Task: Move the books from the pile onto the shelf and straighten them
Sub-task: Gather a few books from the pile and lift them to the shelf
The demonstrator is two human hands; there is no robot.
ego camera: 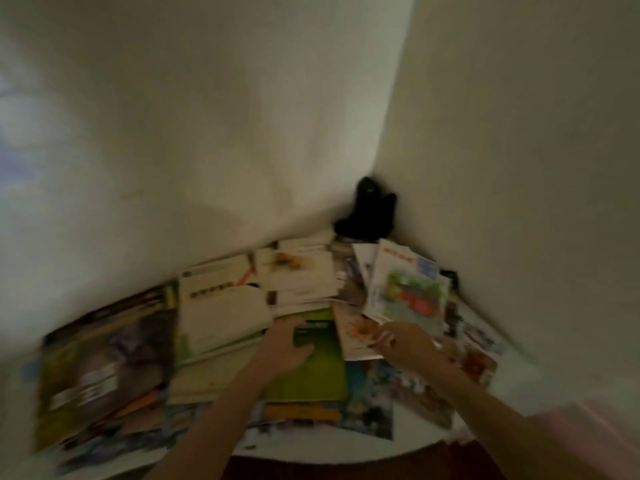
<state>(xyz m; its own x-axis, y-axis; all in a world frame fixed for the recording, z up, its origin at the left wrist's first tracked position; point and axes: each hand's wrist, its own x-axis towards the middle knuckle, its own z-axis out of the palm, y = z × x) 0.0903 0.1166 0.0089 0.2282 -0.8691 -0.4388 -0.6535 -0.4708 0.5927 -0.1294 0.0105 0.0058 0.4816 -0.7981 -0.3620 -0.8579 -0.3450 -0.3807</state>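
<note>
While the left hand [289, 344] lies flat-fingered on the green book [317, 372] at 6 o'clock of the pile and the right hand [403, 344] pinches thin booklets [408, 292] at 3 o'clock — lift those w/ spines together, pressing the rest down so nothing slides.

Domestic interior, most likely a room in a home. Evidence: two plain, pale painted walls [242, 116] meeting in a corner, lit dimly. A white surface [311, 445] is fitted into that corner, possibly a shelf or desk; which cannot be told. It carries a loose spread of books [221, 306] and colourful magazines [104, 368]. A small dark object [369, 211], blurred, sits in the corner.
</note>
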